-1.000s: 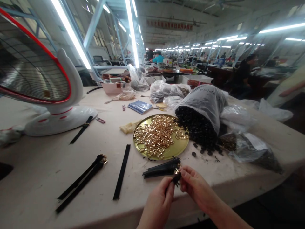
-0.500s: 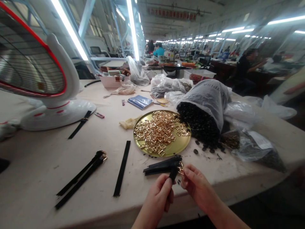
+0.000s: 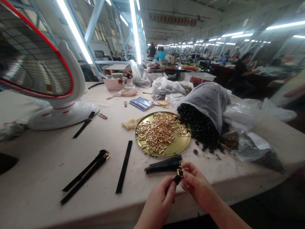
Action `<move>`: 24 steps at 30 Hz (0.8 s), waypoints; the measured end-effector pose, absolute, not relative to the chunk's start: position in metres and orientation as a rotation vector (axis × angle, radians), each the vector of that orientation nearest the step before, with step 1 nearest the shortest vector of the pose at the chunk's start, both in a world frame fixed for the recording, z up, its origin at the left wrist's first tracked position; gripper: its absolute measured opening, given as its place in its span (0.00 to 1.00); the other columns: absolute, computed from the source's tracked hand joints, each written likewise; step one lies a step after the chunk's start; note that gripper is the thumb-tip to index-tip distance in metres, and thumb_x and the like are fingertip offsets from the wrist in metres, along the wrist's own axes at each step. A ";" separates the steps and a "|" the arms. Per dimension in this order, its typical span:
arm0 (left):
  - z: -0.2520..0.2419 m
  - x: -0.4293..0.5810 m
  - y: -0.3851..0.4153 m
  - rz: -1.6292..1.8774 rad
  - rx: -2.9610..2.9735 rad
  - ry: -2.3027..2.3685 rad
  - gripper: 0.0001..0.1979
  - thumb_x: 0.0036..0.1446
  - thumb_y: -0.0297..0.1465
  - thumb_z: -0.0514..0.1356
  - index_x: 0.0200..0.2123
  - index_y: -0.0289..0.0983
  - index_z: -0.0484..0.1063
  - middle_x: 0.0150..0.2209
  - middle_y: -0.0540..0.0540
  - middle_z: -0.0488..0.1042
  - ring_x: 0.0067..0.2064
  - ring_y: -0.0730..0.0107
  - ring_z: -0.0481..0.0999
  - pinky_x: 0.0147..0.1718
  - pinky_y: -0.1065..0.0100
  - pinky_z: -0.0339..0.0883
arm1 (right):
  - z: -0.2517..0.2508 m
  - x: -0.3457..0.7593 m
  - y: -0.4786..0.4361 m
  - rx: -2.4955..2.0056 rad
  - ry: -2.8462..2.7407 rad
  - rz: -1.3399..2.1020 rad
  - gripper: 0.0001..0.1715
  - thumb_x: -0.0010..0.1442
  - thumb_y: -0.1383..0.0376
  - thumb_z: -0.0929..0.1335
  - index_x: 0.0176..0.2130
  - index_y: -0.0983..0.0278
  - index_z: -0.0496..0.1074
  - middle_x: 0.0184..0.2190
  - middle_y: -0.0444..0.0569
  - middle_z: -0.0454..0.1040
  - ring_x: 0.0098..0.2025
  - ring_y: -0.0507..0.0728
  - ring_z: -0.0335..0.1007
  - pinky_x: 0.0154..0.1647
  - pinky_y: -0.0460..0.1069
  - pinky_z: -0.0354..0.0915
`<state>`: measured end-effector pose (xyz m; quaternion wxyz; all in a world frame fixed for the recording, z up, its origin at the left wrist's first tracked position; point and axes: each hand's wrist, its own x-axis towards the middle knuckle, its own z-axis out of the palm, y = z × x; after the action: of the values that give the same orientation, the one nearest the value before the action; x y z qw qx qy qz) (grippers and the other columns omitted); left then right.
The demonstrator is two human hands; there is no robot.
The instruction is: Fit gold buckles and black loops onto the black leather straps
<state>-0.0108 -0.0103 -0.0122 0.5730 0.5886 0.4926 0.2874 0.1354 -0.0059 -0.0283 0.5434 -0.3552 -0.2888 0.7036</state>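
In my left hand [image 3: 160, 194], closed near the table's front edge, is a short black strap [image 3: 176, 180]. A gold buckle [image 3: 178, 172] sits around the strap close to its far end. My right hand [image 3: 197, 184] pinches the dark strap tip just past the buckle; its fingertips partly hide it. Right behind my hands lies a bundle of black straps [image 3: 162, 164] with gold buckles at its right end. A round gold tray [image 3: 182, 144] beyond it carries a heap of gold buckles [image 3: 157, 132].
A single black strap [image 3: 124, 167] and buckled straps [image 3: 85, 175] lie to the left. A white fan with a red rim [image 3: 64, 111] stands at far left. Black discs spill from a plastic bag [image 3: 207, 98] at right. A blue packet [image 3: 141, 103] lies behind the tray.
The gold buckle, earlier in my right fingers beside the strap, now sits around the strap near its end. My right fingers have shifted onto the strap tip. The view has tilted slightly.
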 end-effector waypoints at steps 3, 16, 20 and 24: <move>-0.008 -0.008 -0.011 0.744 1.377 1.135 0.07 0.56 0.31 0.48 0.33 0.37 0.65 0.22 0.53 0.64 0.24 0.76 0.63 0.25 0.75 0.58 | -0.027 0.133 -0.009 -0.978 -0.910 1.601 0.13 0.48 0.62 0.72 0.32 0.64 0.67 0.22 0.39 0.63 0.22 0.47 0.55 0.23 0.43 0.53; 0.003 -0.003 -0.026 0.630 1.204 0.994 0.03 0.55 0.29 0.49 0.32 0.37 0.60 0.25 0.53 0.64 0.20 0.80 0.60 0.20 0.75 0.55 | -0.015 0.143 -0.022 -1.037 -1.033 1.609 0.10 0.51 0.61 0.70 0.31 0.65 0.69 0.26 0.42 0.67 0.28 0.50 0.61 0.30 0.45 0.57; 0.003 -0.002 -0.030 0.637 1.221 0.997 0.04 0.54 0.30 0.50 0.31 0.36 0.61 0.26 0.52 0.65 0.21 0.79 0.61 0.21 0.75 0.57 | -0.015 0.146 -0.023 -0.935 -0.990 1.752 0.11 0.50 0.61 0.70 0.32 0.65 0.68 0.24 0.41 0.67 0.23 0.49 0.61 0.28 0.46 0.57; 0.003 -0.004 -0.031 0.597 1.235 0.994 0.04 0.53 0.29 0.50 0.30 0.35 0.62 0.25 0.52 0.65 0.22 0.78 0.64 0.23 0.74 0.59 | -0.014 0.150 -0.021 -0.982 -1.008 1.686 0.10 0.50 0.61 0.70 0.30 0.66 0.68 0.24 0.42 0.67 0.27 0.51 0.62 0.32 0.46 0.58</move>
<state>-0.0039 -0.0314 0.0025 0.6623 0.5461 0.4398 0.2641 0.1499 -0.0211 -0.0141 0.4550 -0.3982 -0.4088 0.6836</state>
